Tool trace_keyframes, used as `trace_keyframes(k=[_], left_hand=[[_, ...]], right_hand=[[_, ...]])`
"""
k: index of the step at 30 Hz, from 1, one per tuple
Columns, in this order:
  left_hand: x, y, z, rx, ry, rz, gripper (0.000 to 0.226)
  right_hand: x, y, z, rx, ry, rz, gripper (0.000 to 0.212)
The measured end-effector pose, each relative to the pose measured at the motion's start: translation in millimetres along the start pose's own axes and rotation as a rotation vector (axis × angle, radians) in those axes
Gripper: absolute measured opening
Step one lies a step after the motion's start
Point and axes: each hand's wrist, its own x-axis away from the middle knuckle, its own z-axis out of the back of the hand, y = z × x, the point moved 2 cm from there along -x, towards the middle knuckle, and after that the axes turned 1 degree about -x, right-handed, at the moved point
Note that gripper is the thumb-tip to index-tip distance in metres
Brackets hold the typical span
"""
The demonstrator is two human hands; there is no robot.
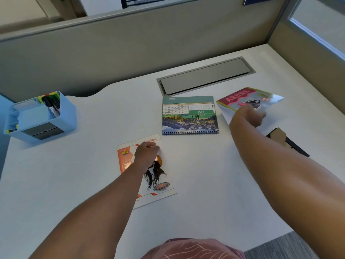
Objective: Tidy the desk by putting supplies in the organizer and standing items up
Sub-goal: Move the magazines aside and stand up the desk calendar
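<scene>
Fingers of right hand (249, 114) curl round the red booklet (248, 99), lifting its near edge off the desk (74, 184). Left hand (147, 154) pinches the orange booklet (128, 161), lying flat, long axis running away from the person. Organizer (40, 115) sits far left, nearer the left hand.

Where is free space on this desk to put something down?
Bare desk lies between the blue organizer and the orange leaflet under the left hand. The near edge right of the leaflet is also bare. Crowded: around the calendar and the red booklet in the right hand.
</scene>
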Motion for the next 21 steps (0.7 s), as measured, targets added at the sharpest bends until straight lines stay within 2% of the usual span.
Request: trace_keyframes(k=[5,9,11,14,17,21], left_hand=[[7,9,5,0.188,-0.051,0.053,0.028],[14,20,8,0.398,-0.153,0.045,0.022],[17,27,11,0.454,-0.178,0.055,0.029],[19,33,17,0.559,-0.191,0.078,0.036],[23,34,25,0.655,-0.19,0.082,0.034],[24,28,35,0.635,-0.093,0.068,0.028]], right_hand=[[31,12,-3,-0.15,-0.174,-0.027,0.035],[56,34,-7,-0.139,-0.417,-0.037,0.028],[71,43,-8,-0.115,-0.542,-0.04,0.028],[90,55,-9,0.003,-0.721,0.025,0.023],[107,66,-10,0.154,-0.919,0.108,0.018],[127,82,-12,0.324,-1.144,0.123,0.014]])
